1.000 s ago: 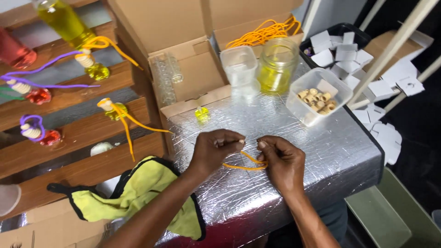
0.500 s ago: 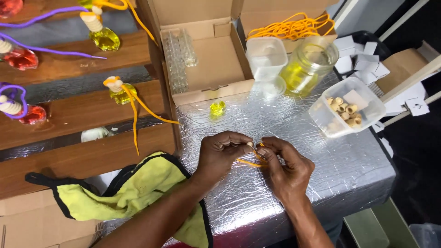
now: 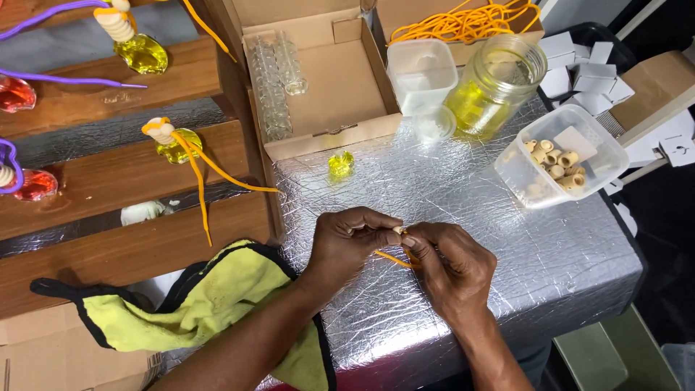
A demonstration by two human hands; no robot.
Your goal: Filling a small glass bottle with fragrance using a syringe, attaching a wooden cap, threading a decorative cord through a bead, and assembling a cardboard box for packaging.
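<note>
Both hands meet low over the foil-covered tabletop [image 3: 463, 188], fingertips pressed close together. Left hand [image 3: 352, 242] curled, thumb and forefinger pinching a small pale wooden bead [image 3: 398, 229] at the point where the two hands touch. Right hand [image 3: 452, 268] closed around an orange cord [image 3: 391, 257]; a short run of cord shows below the left fingers and disappears under the right ones. Whether the cord has entered the bead cannot be told; the fingers hide it.

Just beyond the hands, a small yellow glass bottle [image 3: 341, 164] on the foil. Farther beyond it, an open cardboard box [image 3: 340, 87] with clear empty bottles [image 3: 275, 80] lined along its left wall. Beyond and right of the right hand: a clear tub of wooden beads [image 3: 561, 163], a glass jar of yellow liquid [image 3: 492, 90], an empty plastic tub [image 3: 421, 72], and a heap of orange cords [image 3: 463, 22] behind them.

Left of the left hand, a yellow cloth [image 3: 195, 304] with black edging hangs over the tabletop edge. Beyond it, wooden shelves [image 3: 108, 181] carrying finished yellow and red bottles with cords attached.
</note>
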